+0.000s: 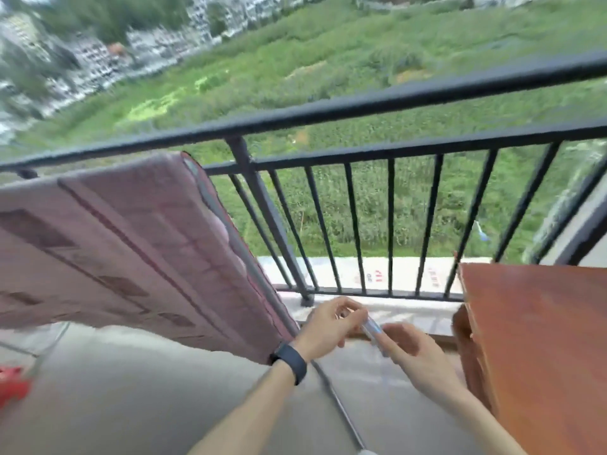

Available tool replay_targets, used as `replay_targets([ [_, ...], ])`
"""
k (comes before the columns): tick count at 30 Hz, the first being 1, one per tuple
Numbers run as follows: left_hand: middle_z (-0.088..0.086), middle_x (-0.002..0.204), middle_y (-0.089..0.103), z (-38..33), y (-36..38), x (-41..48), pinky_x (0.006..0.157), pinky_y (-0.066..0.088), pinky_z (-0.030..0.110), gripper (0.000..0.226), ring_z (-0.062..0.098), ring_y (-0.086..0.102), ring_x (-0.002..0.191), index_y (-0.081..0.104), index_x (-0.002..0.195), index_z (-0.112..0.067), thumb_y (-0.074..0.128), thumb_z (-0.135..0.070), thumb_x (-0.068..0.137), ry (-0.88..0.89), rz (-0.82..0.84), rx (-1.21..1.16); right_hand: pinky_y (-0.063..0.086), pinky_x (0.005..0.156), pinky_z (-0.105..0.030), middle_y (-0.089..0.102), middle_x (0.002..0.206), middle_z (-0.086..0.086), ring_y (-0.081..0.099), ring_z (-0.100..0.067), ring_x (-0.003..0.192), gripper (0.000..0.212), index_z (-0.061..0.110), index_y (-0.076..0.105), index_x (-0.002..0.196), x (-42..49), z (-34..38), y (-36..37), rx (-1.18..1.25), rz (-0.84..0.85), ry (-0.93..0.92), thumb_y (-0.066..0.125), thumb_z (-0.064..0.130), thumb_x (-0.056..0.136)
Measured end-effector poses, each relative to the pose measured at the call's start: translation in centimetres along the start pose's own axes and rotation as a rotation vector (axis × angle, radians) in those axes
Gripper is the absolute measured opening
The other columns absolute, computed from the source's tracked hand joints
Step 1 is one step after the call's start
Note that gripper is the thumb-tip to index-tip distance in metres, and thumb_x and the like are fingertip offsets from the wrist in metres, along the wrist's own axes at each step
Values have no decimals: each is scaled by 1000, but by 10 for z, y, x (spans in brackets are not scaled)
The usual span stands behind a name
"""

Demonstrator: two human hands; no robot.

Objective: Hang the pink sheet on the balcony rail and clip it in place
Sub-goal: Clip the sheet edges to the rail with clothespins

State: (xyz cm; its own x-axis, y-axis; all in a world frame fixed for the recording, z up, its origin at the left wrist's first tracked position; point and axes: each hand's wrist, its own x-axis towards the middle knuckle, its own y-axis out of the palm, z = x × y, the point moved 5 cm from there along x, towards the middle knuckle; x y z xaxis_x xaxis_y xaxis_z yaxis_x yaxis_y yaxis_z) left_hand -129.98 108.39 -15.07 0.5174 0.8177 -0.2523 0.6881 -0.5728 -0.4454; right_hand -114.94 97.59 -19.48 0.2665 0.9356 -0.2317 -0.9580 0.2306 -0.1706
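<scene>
The sheet (pixel 131 244) is draped over the rail (pixel 361 106) at the left, with no clip visible on it. Low in the middle, the left hand (pixel 331 326) and right hand (pixel 410 349) meet over a clear clip (pixel 372 328). The left grip is pinched on its far end. The clip lies at the right fingertips, but blur hides whether that grip is closed.

Risks, as I judge them: the unclipped sheet could slide off or blow over the rail into the open drop, and a fumbled clip could fall through the bars.

Count: one sheet, one clip, one rail, two hands, one wristband (pixel 290 361), one desk (pixel 542 339) at right, one red thing (pixel 13 385) at near left.
</scene>
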Motion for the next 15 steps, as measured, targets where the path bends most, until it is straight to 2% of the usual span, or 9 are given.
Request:
replay_targets([
  [3, -13, 79, 73, -3, -75, -19, 70, 52, 30, 12, 5, 65, 71, 71, 93, -33, 65, -44, 92, 35, -121, 97, 51, 69, -15, 77, 89, 12, 73, -7, 82, 8, 23, 72, 97, 21, 45, 58, -31, 117, -109, 75, 26, 90],
  [5, -10, 79, 73, -10, -120, -36, 69, 52, 31, 14, 5, 64, 71, 71, 95, -33, 64, -45, 92, 71, -192, 143, 51, 65, -14, 76, 93, 15, 73, -4, 81, 14, 23, 72, 101, 33, 78, 94, -42, 203, -181, 75, 30, 89],
  [7, -17, 76, 69, -18, -159, -52, 64, 46, 23, 14, -4, 59, 65, 70, 99, -34, 64, -45, 92, 97, -251, 205, 54, 66, -19, 76, 96, 12, 73, -9, 85, 19, 24, 71, 106, 44, 106, 123, -61, 253, -246, 74, 34, 90],
  [10, -21, 86, 68, -37, -217, -75, 74, 44, 13, 23, -6, 62, 83, 64, 107, -42, 66, -52, 87, 178, -384, 348, 58, 81, -37, 75, 102, 4, 73, -19, 91, 25, 19, 70, 110, 60, 138, 152, -54, 246, -331, 72, 35, 91],
  [11, -22, 87, 68, -48, -237, -81, 75, 42, 7, 24, -6, 61, 87, 62, 108, -43, 67, -53, 86, 224, -461, 379, 59, 81, -40, 74, 104, 3, 72, -20, 92, 26, 20, 70, 111, 65, 146, 156, -51, 222, -349, 71, 36, 92],
  [13, -21, 84, 65, -77, -279, -91, 75, 38, 2, 25, -8, 58, 87, 60, 110, -45, 68, -50, 86, 345, -631, 456, 62, 70, -43, 72, 105, 4, 72, -21, 90, 22, 24, 67, 110, 73, 164, 161, -37, 180, -379, 69, 37, 93],
  [15, -18, 92, 62, -110, -312, -91, 71, 37, 6, 35, -4, 55, 83, 57, 120, -41, 68, -46, 87, 450, -736, 593, 61, 61, -37, 71, 104, 3, 72, -18, 85, 13, 30, 64, 106, 79, 178, 161, -2, 146, -401, 67, 34, 95],
])
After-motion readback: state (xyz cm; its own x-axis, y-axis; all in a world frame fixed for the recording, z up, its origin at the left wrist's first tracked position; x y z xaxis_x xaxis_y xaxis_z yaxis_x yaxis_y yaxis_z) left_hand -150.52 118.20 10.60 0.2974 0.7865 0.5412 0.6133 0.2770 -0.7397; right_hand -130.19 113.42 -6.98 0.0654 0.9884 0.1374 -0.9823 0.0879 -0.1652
